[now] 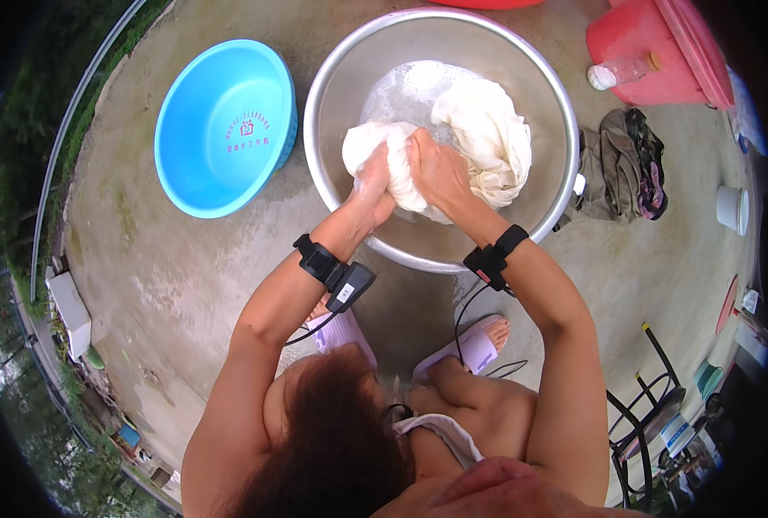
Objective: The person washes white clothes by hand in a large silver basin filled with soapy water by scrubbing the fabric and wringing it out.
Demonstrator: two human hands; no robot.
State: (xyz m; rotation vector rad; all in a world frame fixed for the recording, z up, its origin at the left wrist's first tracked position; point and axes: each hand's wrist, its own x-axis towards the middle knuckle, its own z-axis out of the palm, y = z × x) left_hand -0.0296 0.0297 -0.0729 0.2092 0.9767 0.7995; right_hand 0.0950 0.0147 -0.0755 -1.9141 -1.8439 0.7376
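A large metal basin (442, 267) stands on the ground before me with sudsy water (410, 84) in it. Wet white cloth (497, 129) lies bunched in the basin, with its bulk on the right. At the left part of the cloth, my left hand (374, 184) grips a fold, its fingers partly hidden. My right hand (437, 167) is closed on the same cloth just to the right, knuckles up. The two hands are close together over the basin. Each wrist wears a black strap with a device.
A blue plastic basin (209, 175) stands at left. At the right are a red plastic tub (636, 58), a clear bottle (623, 70), a pile of dark clothes (620, 168) and a white bucket (732, 208). A black metal-framed chair (643, 421) is at lower right.
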